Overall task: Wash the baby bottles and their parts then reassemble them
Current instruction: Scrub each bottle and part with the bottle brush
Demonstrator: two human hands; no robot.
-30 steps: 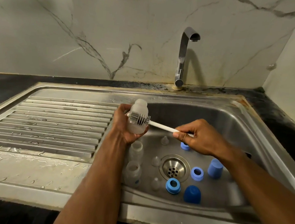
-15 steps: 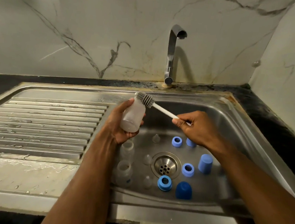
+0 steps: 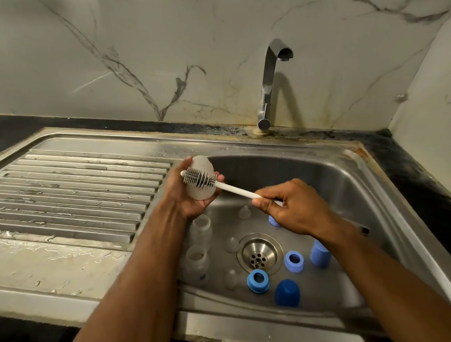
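My left hand grips a frosted clear baby bottle over the left edge of the sink basin. My right hand pinches the white handle of a bottle brush, whose grey bristles lie across the bottle's outside. In the basin stand two more clear bottles. Clear teats sit around the drain. Two blue rings, a dark blue cap and a lighter blue cap lie to the right.
The tap rises behind the basin with no water running. A wet ribbed draining board fills the left side. The drain strainer sits mid-basin. Another blue part peeks from under my right hand. Marble walls close the back and right.
The brush head has come down from the bottle's top end onto its side, and the bottle has turned more upright in my left hand.
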